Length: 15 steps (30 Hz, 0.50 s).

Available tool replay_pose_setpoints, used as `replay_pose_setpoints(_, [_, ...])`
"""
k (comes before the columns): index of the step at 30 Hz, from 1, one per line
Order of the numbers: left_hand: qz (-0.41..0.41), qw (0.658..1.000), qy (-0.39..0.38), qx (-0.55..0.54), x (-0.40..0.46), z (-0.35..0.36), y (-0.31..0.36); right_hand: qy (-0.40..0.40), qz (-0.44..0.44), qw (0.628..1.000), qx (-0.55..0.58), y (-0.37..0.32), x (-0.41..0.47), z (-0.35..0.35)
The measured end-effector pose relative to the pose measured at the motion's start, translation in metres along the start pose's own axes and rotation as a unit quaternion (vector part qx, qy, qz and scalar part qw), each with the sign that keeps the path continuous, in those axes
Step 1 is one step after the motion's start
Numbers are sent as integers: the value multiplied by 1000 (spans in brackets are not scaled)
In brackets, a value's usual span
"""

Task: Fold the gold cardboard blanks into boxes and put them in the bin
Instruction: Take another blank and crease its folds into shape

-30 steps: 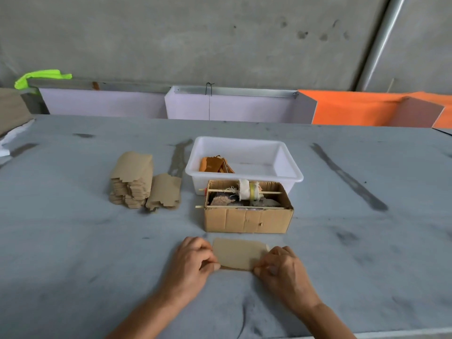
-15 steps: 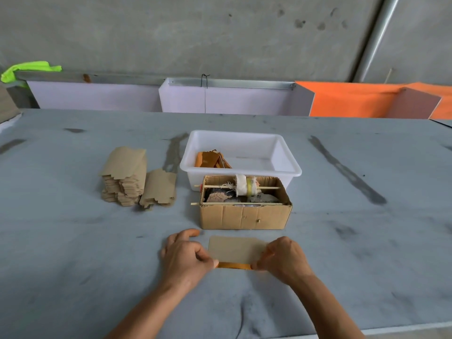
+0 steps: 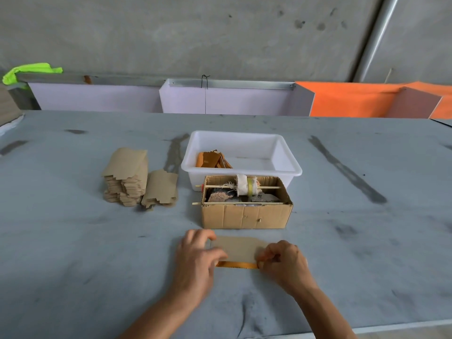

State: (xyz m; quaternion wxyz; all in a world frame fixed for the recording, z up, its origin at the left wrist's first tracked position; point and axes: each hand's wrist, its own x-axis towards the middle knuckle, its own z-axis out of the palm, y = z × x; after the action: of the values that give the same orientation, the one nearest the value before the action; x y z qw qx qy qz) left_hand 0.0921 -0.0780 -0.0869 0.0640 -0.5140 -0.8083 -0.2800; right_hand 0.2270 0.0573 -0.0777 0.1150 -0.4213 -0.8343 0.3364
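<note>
I see both hands working one gold cardboard blank (image 3: 236,248) that lies on the grey table (image 3: 73,241), directly between them. My left hand (image 3: 195,260) covers the blank's left end, fingers curled over it with the thumb on the near edge, holding it. My right hand (image 3: 283,263) pinches the blank's right end, fingertips bent onto the near corner. The blank shows its dull brown side up, and a thin gold strip (image 3: 236,264) shows along the near edge between the two thumbs.

Just beyond the hands stands an open corrugated box (image 3: 245,214) with sticks laid across it and a wrapped spool on one of them. Touching its far side is the white bin (image 3: 241,152), holding folded gold boxes (image 3: 212,159) in its left end. Beyond my left hand and further left sit the stacked blanks (image 3: 126,177), with a smaller pile (image 3: 161,189) just beside them
</note>
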Motion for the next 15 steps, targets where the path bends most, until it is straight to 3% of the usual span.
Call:
replay_pose_setpoints(2, [146, 987, 27, 56, -3, -2, 6, 19, -18, 1000, 2, 2, -4, 3])
replay_pose_setpoints(4, [194, 975, 20, 110, -5, -1, 8, 35, -50, 998, -16, 5, -8, 5])
replay_pose_setpoints(6, [210, 967, 5, 144, -7, -2, 10, 75, -98, 989, -83, 3, -13, 6])
replay_pose_setpoints(9, [216, 965, 6, 149, -9, -2, 12, 178, -241, 942, -150, -5, -22, 15])
replay_pose_setpoints(12, [185, 976, 4, 113, -11, -3, 12, 178, -334, 908, -181, -12, -31, 33])
replay_pose_setpoints(15, [151, 986, -14, 62, -15, -4, 7, 148, -330, 917, -169, -2, -33, 34])
